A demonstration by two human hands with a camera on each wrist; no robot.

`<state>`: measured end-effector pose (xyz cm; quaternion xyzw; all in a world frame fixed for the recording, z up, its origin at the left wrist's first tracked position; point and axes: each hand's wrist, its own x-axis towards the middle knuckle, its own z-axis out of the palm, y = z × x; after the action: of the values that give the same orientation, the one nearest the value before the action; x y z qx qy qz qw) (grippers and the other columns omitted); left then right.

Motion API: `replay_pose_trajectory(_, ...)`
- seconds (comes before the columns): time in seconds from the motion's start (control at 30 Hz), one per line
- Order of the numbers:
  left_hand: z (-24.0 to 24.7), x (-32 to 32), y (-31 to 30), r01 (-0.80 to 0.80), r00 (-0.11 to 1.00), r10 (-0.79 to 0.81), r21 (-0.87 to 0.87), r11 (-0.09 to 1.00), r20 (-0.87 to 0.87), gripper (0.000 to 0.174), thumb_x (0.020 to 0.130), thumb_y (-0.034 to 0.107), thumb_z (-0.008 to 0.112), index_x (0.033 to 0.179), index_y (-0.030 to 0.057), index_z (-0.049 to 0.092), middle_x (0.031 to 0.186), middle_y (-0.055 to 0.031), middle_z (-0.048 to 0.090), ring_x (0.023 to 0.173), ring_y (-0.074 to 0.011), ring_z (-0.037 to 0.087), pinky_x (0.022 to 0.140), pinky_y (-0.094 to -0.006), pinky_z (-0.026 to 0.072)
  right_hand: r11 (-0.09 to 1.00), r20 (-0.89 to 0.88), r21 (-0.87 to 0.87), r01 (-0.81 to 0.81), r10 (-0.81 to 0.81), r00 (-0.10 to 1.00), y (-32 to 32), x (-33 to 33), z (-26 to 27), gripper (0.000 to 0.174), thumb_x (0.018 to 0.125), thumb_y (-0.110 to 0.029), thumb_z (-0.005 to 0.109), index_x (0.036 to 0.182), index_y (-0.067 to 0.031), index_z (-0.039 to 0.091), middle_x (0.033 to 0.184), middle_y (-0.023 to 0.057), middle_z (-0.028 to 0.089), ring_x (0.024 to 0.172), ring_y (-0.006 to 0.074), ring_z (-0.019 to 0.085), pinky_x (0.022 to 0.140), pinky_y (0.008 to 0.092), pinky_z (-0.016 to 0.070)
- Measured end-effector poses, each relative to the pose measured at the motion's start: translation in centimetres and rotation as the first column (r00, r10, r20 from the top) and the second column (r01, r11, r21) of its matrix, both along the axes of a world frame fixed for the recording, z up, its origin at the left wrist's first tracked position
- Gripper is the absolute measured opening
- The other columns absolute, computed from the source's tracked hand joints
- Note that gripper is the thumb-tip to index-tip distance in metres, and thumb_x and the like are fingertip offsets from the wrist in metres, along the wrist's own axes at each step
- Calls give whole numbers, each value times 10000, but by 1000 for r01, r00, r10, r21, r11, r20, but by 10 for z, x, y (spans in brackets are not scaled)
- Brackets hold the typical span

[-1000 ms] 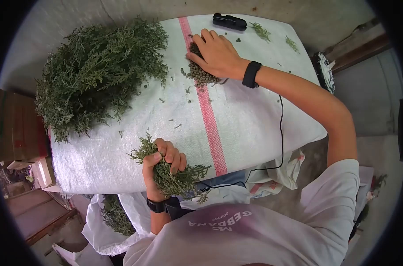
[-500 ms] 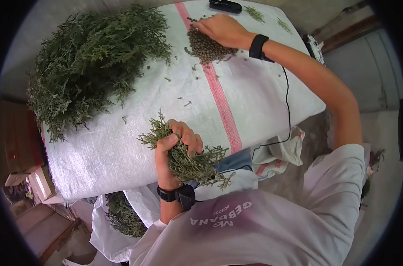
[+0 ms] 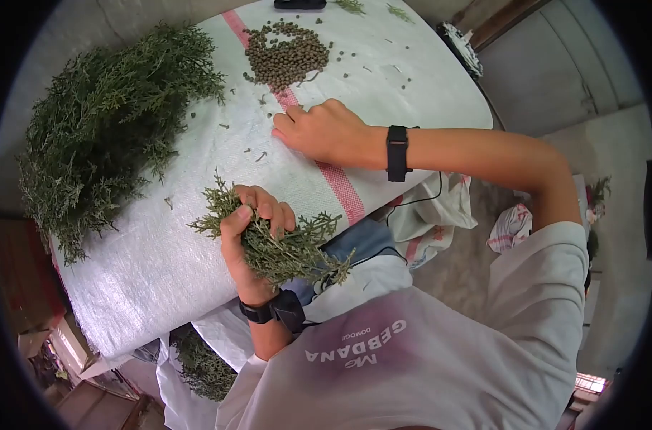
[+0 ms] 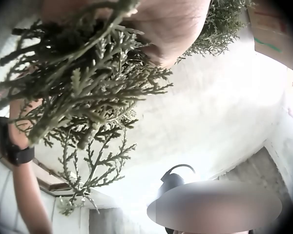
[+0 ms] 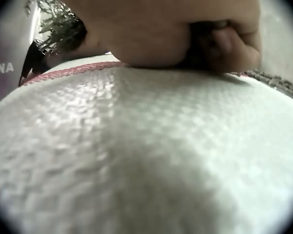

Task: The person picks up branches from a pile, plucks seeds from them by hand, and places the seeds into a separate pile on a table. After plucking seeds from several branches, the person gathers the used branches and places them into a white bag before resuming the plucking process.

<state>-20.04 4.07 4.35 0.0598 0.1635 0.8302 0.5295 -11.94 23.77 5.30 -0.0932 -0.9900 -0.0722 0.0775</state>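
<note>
My left hand (image 3: 261, 215) grips a bunch of green conifer sprigs (image 3: 286, 251) above the near edge of a white woven sack (image 3: 161, 251). Scaly twigs stick out on both sides of the fist, and the left wrist view shows the sprigs (image 4: 97, 92) close up below the palm. My right hand (image 3: 326, 132) lies low over the sack's red stripe, fingers curled. In the right wrist view its curled fingers (image 5: 224, 44) have a dark hollow between them, with no held thing showing. Beyond this hand sits a pile of small brown round seeds (image 3: 286, 63), with a gap in its far side.
A big heap of conifer branches (image 3: 111, 122) covers the sack's left part. A black object (image 3: 299, 3) lies at the far edge near small sprigs (image 3: 351, 6). Loose seeds and twig bits are scattered about. An open white bag (image 3: 179, 387) with greenery stands below the near edge.
My right hand has come back from the seed pile toward me, uncovering the pile, and its fingers are now curled. The left hand still grips the sprigs. The head view has shifted.
</note>
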Motion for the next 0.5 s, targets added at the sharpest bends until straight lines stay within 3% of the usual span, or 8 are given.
replay_pose_trajectory(0.23,0,0,0,-18,1000,18,20,1000,-19,138,868,163,553,897,77,449,784,-65,485,553,-163,450,630,-351,421,999,-160,22,32,-28,987,-4,5,1,223,956,-293,561,988,-75,528,909,75,580,783,264,643,568,401,516)
replay_pose_trajectory(0.3,4,3,2,-47,997,47,0,999,-68,123,878,164,551,904,79,466,779,-34,471,541,-137,429,616,-324,385,1000,-194,9,24,-22,981,-10,11,-3,227,954,-295,566,998,-77,523,939,71,570,834,264,633,593,400,517)
replay_pose_trajectory(0.5,2,4,3,-53,994,51,-15,998,-93,125,881,169,560,907,84,473,776,-15,458,532,-124,418,616,-311,372,966,-224,-248,-71,14,975,-4,30,22,229,941,-261,598,1035,-54,573,1026,79,590,942,298,580,688,394,505)
